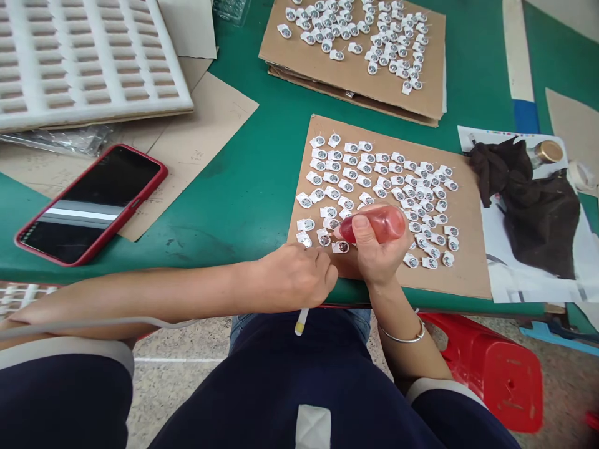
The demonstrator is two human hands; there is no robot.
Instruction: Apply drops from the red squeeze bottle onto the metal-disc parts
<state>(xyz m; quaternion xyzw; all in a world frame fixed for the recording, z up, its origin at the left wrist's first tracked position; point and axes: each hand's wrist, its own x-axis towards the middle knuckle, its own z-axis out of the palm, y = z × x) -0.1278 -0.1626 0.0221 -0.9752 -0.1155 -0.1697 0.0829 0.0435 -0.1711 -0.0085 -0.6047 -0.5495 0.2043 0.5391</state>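
Note:
My right hand (pixel 384 260) is wrapped round a red, translucent squeeze bottle (pixel 386 224), tilted with its narrow end to the left. Beside it, my left hand (pixel 297 277) is closed at the near edge of a cardboard sheet (pixel 468 262). From under this hand sticks out a thin white stick with a yellow end (pixel 301 322); my fingers hide the rest of it. Rows of small white tabs with round silvery discs (pixel 349 173) lie on the cardboard. One such piece (pixel 324 237) is right by the bottle's tip and my left fingers.
Another cardboard stack (pixel 355 78) bears many similar pieces at the back. A phone in a red case (pixel 93 202) and a white foam tray (pixel 185 93) are on the left. Dark cloth (pixel 538 218) and a gold-lidded jar (pixel 548 151) lie right. A red stool (pixel 510 386) stands below.

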